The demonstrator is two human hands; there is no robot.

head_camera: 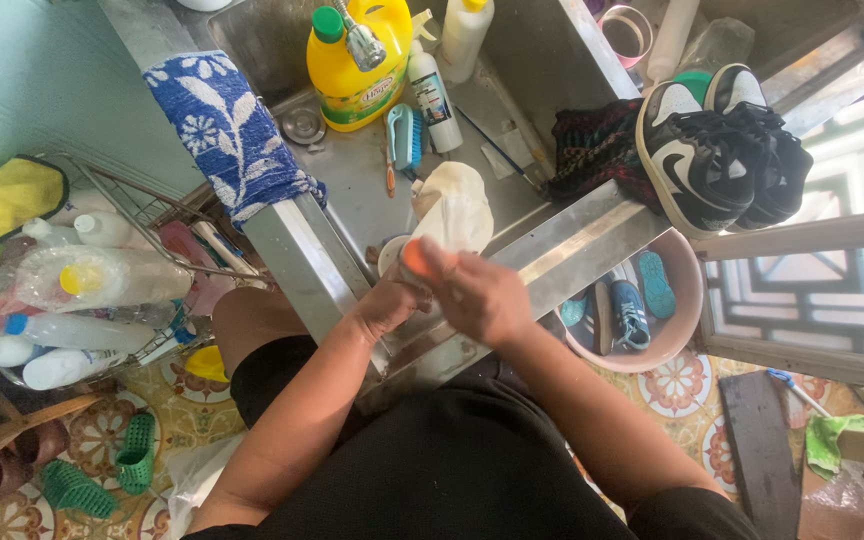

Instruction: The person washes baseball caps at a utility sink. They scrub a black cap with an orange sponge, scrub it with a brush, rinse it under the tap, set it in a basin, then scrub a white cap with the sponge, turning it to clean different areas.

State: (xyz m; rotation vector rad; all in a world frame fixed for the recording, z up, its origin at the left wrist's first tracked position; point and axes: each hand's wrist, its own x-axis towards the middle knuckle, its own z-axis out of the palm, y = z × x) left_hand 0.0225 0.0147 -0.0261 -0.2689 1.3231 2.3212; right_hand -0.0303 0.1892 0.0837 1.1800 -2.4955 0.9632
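Stainless steel sink (552,60) set against a pale wall, tiled patterned floor below, viewed from above. At the sink's front edge a cream-white shoe (455,208) is held upright, toe away from the person. Left hand (388,303) is closed around its lower end from beneath; right hand (480,296) is curled over the same end, fingers bent against it, an orange patch showing between the two hands. A small white bowl (388,255) sits just beside the left hand, partly hidden.

Further into the basin: a blue scrub brush (405,135), a yellow detergent jug (357,70) and a white spray bottle (434,92). A blue floral towel (227,135) hangs over the left rim. Black-and-white sneakers (717,145) rest on the right ledge; a pink basin (687,310) of small blue shoes stands on the floor below.

Risk noted: the shoe is gripped only at one end over a narrow rim; wet, soapy fingers could let it slip to the floor or knock the bowl
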